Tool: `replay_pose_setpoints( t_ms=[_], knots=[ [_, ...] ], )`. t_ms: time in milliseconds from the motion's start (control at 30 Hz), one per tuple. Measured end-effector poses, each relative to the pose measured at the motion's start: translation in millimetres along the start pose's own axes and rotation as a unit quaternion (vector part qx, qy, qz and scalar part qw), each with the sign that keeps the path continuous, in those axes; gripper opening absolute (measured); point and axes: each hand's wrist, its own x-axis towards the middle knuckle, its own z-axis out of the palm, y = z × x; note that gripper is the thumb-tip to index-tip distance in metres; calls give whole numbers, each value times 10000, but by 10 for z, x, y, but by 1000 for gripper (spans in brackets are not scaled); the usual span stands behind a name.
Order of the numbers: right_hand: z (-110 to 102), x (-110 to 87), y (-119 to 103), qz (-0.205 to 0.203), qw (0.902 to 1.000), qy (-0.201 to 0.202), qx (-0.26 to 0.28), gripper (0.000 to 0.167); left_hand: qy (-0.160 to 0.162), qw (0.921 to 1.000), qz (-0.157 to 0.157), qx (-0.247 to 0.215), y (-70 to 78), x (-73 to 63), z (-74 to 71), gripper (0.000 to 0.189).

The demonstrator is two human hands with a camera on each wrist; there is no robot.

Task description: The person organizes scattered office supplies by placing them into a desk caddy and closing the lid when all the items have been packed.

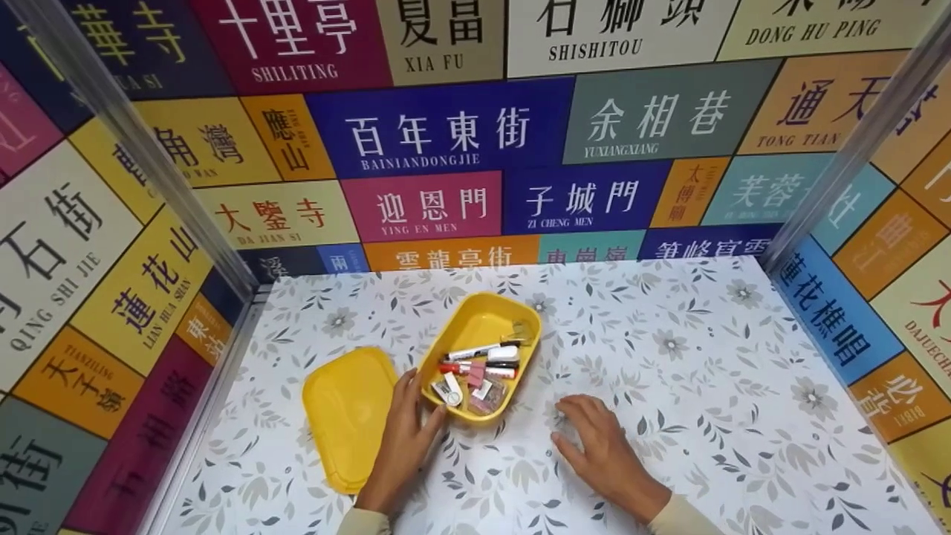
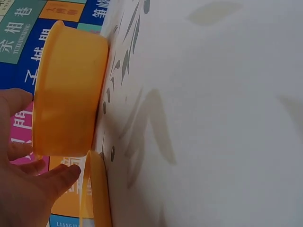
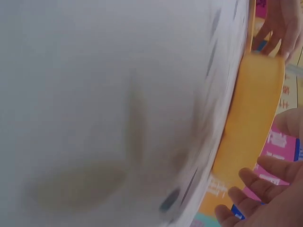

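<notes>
A yellow plastic box (image 1: 483,327) sits tilted lengthwise on the table with small items inside. Among them are a white marker with a dark cap (image 1: 468,352), a red marker (image 1: 450,368), a small white object (image 1: 503,354) and a pink piece (image 1: 476,373). At the box's near left corner is my left hand (image 1: 406,431), its thumb and fingertips right at the rim and its fingers fairly straight. My right hand (image 1: 603,452) hovers to the right of the box, apart from it, fingers spread and loosely bent, holding nothing; the right wrist view shows its fingers (image 3: 258,187) beside the box wall.
The yellow lid (image 1: 349,416) lies left of the box, partly behind my left forearm. A white table cover with grey leaves and flowers (image 1: 672,345) lies under everything. Panels with coloured place-name signs (image 1: 438,126) stand at the back and both sides.
</notes>
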Motion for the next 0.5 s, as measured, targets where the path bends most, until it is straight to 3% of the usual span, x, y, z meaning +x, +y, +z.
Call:
replay_pose_setpoints(
  t_ms=[233,367,500],
  knots=[
    [128,7,-228,323,9985,-287,348,29,60,9991,-392,151,31,-116,-46,70],
    [207,7,-359,323,9976,-343,514,24,280,9981,-419,341,33,-182,-76,62],
    [286,28,-479,309,9954,-403,815,21,567,9946,-665,563,65,-268,-117,57]
  ],
)
